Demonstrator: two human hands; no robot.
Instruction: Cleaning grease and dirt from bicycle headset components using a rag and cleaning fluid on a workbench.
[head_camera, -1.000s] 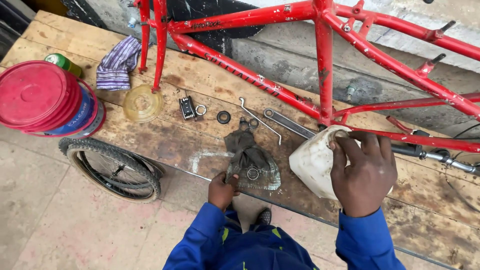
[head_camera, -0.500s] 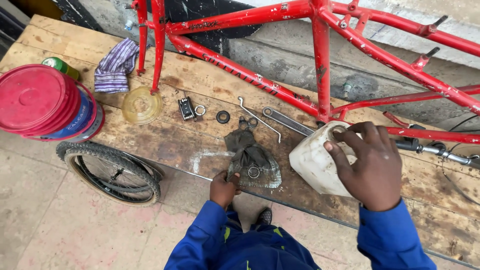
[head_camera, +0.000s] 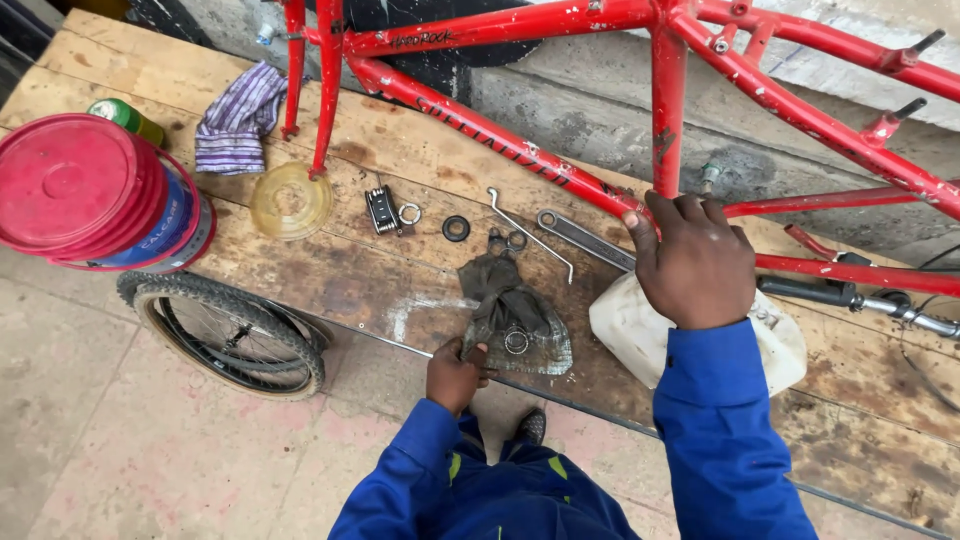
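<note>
My right hand (head_camera: 692, 262) hovers over a white plastic jug (head_camera: 630, 330) lying on the wooden workbench (head_camera: 340, 280), just below the bottom bracket of a red bicycle frame (head_camera: 520, 145). Its fingers are bent and spread, and I see nothing in them. My left hand (head_camera: 455, 373) pinches the near edge of a dirty grey rag (head_camera: 505, 305) at the bench's front edge. A small metal ring (head_camera: 516, 342) lies on the rag. Both arms wear blue sleeves.
A spanner (head_camera: 580, 236), a bent metal rod (head_camera: 530, 232), washers (head_camera: 456, 228), a folding multi-tool (head_camera: 381, 209) and a yellowish lid (head_camera: 290, 200) lie on the bench. A red-lidded bucket (head_camera: 90, 195), a striped cloth (head_camera: 236, 118) and a wheel (head_camera: 228, 330) sit left.
My right hand has lifted off the jug and moved up toward the frame's bottom bracket. The left hand stays on the rag's edge.
</note>
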